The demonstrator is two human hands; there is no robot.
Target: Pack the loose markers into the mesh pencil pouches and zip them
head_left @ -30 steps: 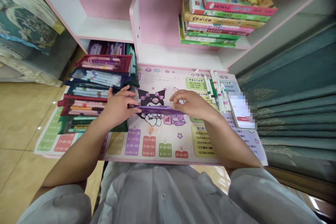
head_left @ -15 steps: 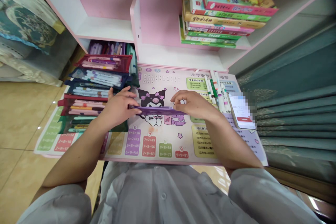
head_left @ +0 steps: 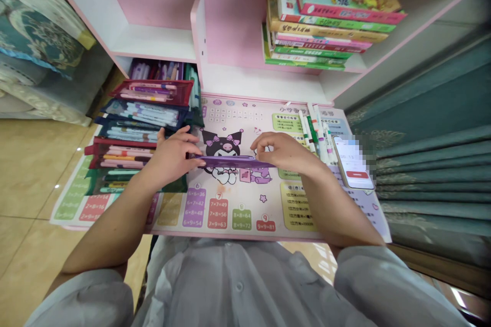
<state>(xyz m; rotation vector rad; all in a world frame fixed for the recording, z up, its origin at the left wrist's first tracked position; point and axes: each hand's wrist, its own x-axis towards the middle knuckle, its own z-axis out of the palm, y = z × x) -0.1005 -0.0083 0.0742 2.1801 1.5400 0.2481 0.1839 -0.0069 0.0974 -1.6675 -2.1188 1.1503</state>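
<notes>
A purple zip pencil pouch (head_left: pixel 230 162) is held edge-up over the cartoon print in the middle of the desk mat. My left hand (head_left: pixel 174 156) grips its left end between thumb and fingers. At the opposite end, my right hand (head_left: pixel 282 150) pinches the top edge near the zip; its fingertips partly hide that corner. Whatever is inside the pouch does not show. Just beyond my left hand lies a pile of zip pouches with pens in them, among them a red pouch (head_left: pixel 153 93), a navy pouch (head_left: pixel 146 114) and a green pouch (head_left: pixel 115 182).
Several loose markers (head_left: pixel 314 130) lie at the mat's right side, beside a phone (head_left: pixel 353 163) with a lit screen. Stacked books (head_left: pixel 326 25) fill part of the right shelf. More pens stand in the lower left cubby, and the printed mat (head_left: pixel 230 214) covers the desk.
My right hand has shifted very slightly to the right along the top edge of the purple pouch. My left hand keeps its place.
</notes>
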